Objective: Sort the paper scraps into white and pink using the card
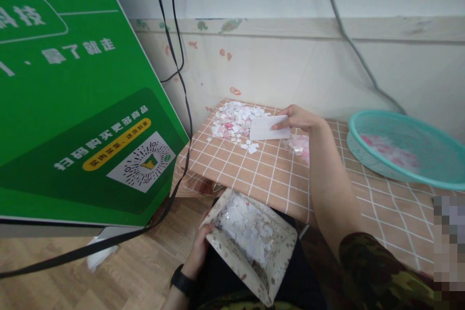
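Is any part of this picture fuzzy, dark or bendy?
In the head view, blocky squares hide a patch at the lower right; in the head view, the pink bits in the teal basket look soft; in the head view, the basket seems stretched, probably by the lens; in the head view, it's dark under the checked tablecloth.

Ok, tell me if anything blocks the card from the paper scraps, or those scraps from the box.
Nothing visible stands between the white card, held in the right hand, and the scrap pile. Toward the box in the left hand, only a few loose scraps lie on the checked cloth.
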`<act>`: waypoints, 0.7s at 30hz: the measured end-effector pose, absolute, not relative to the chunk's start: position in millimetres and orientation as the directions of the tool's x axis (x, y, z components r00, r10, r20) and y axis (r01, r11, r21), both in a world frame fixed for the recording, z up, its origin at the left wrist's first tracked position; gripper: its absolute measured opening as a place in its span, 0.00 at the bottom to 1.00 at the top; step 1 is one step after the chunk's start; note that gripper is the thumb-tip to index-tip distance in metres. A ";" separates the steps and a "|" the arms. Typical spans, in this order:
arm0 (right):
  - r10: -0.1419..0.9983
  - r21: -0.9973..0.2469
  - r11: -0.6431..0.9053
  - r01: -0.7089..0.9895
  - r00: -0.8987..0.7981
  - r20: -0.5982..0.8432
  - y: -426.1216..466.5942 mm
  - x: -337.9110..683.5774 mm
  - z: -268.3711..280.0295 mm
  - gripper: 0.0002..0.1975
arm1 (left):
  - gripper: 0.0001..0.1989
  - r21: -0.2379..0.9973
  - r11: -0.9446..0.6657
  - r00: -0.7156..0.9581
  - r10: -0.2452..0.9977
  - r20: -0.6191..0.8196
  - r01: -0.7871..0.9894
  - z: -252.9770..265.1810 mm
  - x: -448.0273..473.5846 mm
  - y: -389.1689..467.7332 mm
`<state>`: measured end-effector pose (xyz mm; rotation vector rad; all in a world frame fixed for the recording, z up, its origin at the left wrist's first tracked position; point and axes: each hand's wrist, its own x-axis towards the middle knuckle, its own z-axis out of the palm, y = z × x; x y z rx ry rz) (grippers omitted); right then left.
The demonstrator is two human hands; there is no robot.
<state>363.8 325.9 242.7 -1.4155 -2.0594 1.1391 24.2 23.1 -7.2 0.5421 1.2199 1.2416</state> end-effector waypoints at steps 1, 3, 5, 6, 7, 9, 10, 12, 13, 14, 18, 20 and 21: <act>0.900 -0.802 0.162 0.576 -0.419 -0.120 326.9 363.0 241.2 0.21 | 0.26 0.860 0.304 -0.148 0.908 -0.391 -0.410 -7.2 24.4 23.2; 0.890 -0.807 0.173 0.565 -0.441 -0.118 328.2 361.3 239.0 0.20 | 0.26 0.865 0.290 -0.157 0.912 -0.380 -0.409 -6.2 24.8 23.4; 0.873 -0.802 0.171 0.572 -0.465 -0.145 328.3 360.4 238.2 0.19 | 0.25 0.864 0.284 -0.137 0.919 -0.369 -0.416 -4.6 25.2 23.4; 0.866 -0.801 0.163 0.576 -0.472 -0.163 328.0 360.2 238.3 0.19 | 0.25 0.860 0.284 -0.125 0.922 -0.366 -0.424 -3.8 25.3 23.3; 0.863 -0.802 0.154 0.577 -0.474 -0.175 327.5 360.3 238.4 0.18 | 0.24 0.855 0.286 -0.118 0.922 -0.368 -0.433 -3.0 25.5 23.1; 0.867 -0.817 0.144 0.558 -0.469 -0.168 326.7 360.3 238.5 0.19 | 0.24 0.844 0.301 -0.118 0.914 -0.388 -0.444 -1.5 25.9 22.8; 0.872 -0.825 0.148 0.545 -0.466 -0.151 326.7 360.1 238.2 0.19 | 0.24 0.840 0.312 -0.123 0.907 -0.402 -0.444 -0.8 26.1 22.7; 0.879 -0.830 0.160 0.534 -0.459 -0.126 327.7 358.8 236.9 0.20 | 0.23 0.836 0.327 -0.138 0.896 -0.423 -0.440 0.2 26.6 22.6; 0.880 -0.827 0.164 0.538 -0.458 -0.123 328.5 357.7 236.0 0.20 | 0.22 0.837 0.329 -0.148 0.892 -0.428 -0.438 0.6 26.7 22.6; 0.880 -0.822 0.166 0.545 -0.458 -0.125 329.4 356.5 235.0 0.19 | 0.21 0.838 0.330 -0.157 0.888 -0.431 -0.435 0.8 26.7 22.5; 0.871 -0.815 0.169 0.555 -0.471 -0.140 331.3 353.1 232.6 0.18 | 0.16 0.845 0.338 -0.167 0.884 -0.436 -0.415 1.1 25.6 22.2; 0.860 -0.814 0.155 0.560 -0.483 -0.168 330.9 353.5 232.4 0.19 | 0.14 0.849 0.342 -0.163 0.886 -0.435 -0.403 1.9 25.1 22.3; 0.856 -0.815 0.148 0.560 -0.486 -0.178 330.8 354.0 232.2 0.19 | 0.14 0.851 0.341 -0.161 0.888 -0.431 -0.399 2.5 25.1 22.6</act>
